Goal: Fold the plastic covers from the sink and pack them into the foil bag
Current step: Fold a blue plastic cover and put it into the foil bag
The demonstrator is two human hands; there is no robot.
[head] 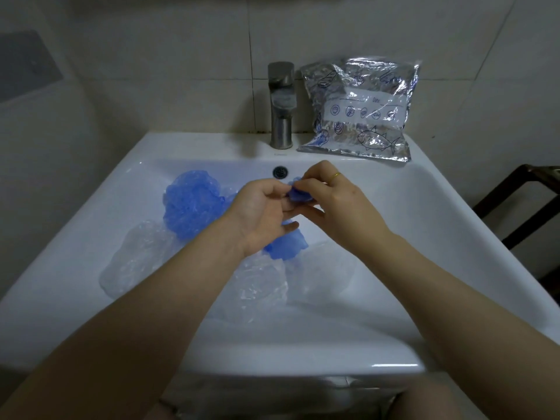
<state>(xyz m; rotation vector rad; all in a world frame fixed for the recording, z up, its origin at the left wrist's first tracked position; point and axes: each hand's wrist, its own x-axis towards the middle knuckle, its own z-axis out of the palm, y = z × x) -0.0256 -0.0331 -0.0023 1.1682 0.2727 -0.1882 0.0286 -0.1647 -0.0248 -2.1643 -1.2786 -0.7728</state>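
Note:
Above the white sink (424, 207), my left hand (263, 213) and my right hand (330, 201) together pinch a small folded blue plastic cover (295, 195). A large crumpled blue cover (191, 204) lies in the basin to the left. Another blue cover (286, 247) shows below my left hand. Clear plastic covers (136, 259) lie across the basin bottom, partly hidden by my forearms. The silver foil bag (360, 110) with fish drawings leans against the wall on the sink's back right ledge.
A metal faucet (281, 104) stands at the back centre of the sink, left of the bag. The overflow hole (280, 172) sits just beyond my hands. A dark wooden frame (527, 204) stands to the right of the sink. Tiled walls surround it.

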